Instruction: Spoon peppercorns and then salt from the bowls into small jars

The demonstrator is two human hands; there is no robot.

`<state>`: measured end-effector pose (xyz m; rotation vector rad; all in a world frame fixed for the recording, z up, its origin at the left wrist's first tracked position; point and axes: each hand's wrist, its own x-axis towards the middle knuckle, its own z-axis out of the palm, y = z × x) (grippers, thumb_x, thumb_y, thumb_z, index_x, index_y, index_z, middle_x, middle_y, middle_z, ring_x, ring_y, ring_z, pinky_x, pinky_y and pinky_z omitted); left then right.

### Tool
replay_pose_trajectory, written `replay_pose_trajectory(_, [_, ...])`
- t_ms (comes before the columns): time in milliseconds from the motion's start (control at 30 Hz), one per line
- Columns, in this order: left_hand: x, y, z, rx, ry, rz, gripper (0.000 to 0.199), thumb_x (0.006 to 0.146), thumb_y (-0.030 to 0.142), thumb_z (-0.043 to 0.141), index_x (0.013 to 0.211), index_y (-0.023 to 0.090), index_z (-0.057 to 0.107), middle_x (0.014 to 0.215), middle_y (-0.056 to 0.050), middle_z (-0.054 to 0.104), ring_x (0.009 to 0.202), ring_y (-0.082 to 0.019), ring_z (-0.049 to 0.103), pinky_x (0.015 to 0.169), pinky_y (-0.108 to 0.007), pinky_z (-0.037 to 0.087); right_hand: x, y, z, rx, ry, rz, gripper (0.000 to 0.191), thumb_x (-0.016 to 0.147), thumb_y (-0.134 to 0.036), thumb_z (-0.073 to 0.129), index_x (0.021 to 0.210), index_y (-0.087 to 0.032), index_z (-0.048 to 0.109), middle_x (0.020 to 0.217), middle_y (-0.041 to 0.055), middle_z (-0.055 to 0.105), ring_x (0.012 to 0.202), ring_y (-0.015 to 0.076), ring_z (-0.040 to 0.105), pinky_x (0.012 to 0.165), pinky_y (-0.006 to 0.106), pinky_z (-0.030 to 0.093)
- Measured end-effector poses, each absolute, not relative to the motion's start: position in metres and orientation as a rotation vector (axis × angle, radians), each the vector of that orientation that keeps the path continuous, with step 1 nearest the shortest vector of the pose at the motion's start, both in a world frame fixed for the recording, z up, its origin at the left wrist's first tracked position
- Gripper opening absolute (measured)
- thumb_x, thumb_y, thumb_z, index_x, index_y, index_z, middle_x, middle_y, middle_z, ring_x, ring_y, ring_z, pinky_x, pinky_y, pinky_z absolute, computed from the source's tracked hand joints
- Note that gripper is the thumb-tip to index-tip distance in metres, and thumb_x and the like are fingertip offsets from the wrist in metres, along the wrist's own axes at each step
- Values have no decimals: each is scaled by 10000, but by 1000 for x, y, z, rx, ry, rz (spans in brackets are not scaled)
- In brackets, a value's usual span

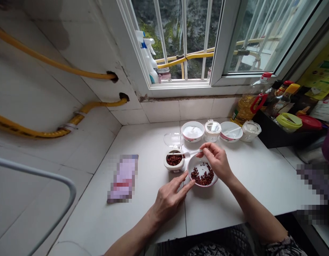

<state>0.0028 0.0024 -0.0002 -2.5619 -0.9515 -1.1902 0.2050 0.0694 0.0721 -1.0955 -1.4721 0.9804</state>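
Observation:
My right hand pinches the handle of a small white spoon. The spoon's head is at the right edge of an open seasoning jar, with a few dark red grains on it. Dark reddish-brown grains that look like Sichuan peppercorns fill the jar, and its clear lid is tipped up behind. Beside it stands a white bowl with more of these grains scattered over its bottom. My left hand has its fingers stretched out and apart, the tips touching the bowl's near left rim.
Behind stand a bowl of white powder, a lidded jar, another bowl with a white spoon, and a second lidded jar. An oil bottle and a black condiment box are at right. A blurred purple packet lies left.

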Motion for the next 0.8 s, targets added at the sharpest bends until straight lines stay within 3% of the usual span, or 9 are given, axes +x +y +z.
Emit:
replay_pose_trajectory(167, [3, 2, -2, -2551, -954, -1180, 388, 951, 54, 437, 1255, 188, 638, 1265, -176, 641, 994, -193, 675, 719, -267, 581, 189, 64, 69, -845, -1986, 276, 158, 931, -127, 470, 944, -219, 598, 797, 22, 735, 729, 182, 687, 1006, 465, 453])
replay_pose_trajectory(300, [2, 2, -1, -2557, -951, -1177, 387, 955, 57, 425, 1253, 182, 638, 1268, -177, 638, 1013, -199, 671, 718, -272, 586, 198, 63, 71, -760, -2030, 70, 195, 925, -69, 463, 983, -211, 585, 803, 20, 743, 713, 176, 687, 1008, 452, 438])
replay_pose_trajectory(500, [2, 2, 0, -2579, -947, -1174, 375, 959, 66, 424, 1247, 169, 641, 1275, -186, 633, 1036, -208, 671, 735, -286, 592, 228, 68, 71, -1045, -2008, 207, 169, 902, -105, 465, 864, -221, 582, 649, -22, 687, 590, 166, 619, 954, 429, 448])
replay_pose_trajectory(633, [1, 2, 0, -2585, -954, -1172, 395, 956, 59, 440, 1279, 190, 625, 1298, -173, 627, 1022, -189, 680, 735, -262, 589, 228, 69, 60, -1161, -2162, 334, 205, 854, -81, 448, 785, -213, 588, 613, -19, 676, 555, 160, 583, 1002, 459, 406])
replay_pose_trajectory(800, [1, 2, 0, -2581, -960, -1182, 433, 958, 58, 451, 1338, 217, 586, 1317, -156, 623, 1017, -176, 683, 753, -256, 582, 218, 65, 56, -1178, -2065, 626, 202, 837, -96, 446, 745, -221, 575, 586, -31, 674, 614, 164, 626, 1009, 430, 404])
